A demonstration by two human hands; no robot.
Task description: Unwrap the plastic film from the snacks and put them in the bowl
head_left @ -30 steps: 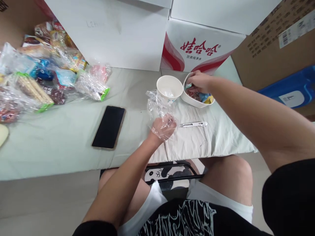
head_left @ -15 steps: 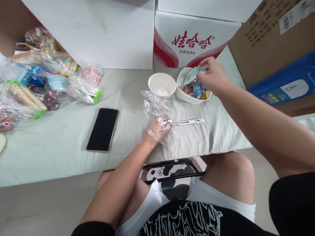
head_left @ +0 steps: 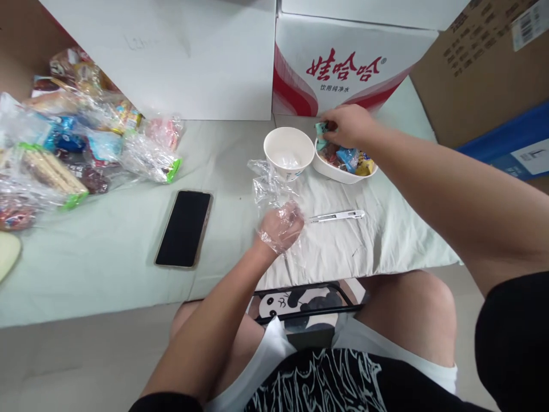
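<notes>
My left hand point(head_left: 281, 229) rests on the cloth with curled fingers, closed on a crumpled clear plastic bag point(head_left: 266, 186) that spreads over and around it. At the white bowl point(head_left: 343, 175) on the right, my right hand point(head_left: 346, 125) pinches a light green packet point(head_left: 321, 135) at the back left rim. Inside that bowl lie several wrapped snacks, among them a blue wrapper point(head_left: 348, 158) and a yellow one point(head_left: 364, 164). Just left of it stands a white paper cup point(head_left: 288, 150) with some clear plastic inside. A white utility knife point(head_left: 338, 216) lies beside my left hand.
A black phone point(head_left: 183, 228) lies left of my left arm. Packaged breads and snacks point(head_left: 72, 143) are heaped at the far left. White cartons point(head_left: 343, 74) stand along the back, and a brown cardboard box point(head_left: 480, 80) is at the right.
My right hand has moved left along the bowl's back rim with the green packet. My left hand stays in about the same place. The view has shifted slightly.
</notes>
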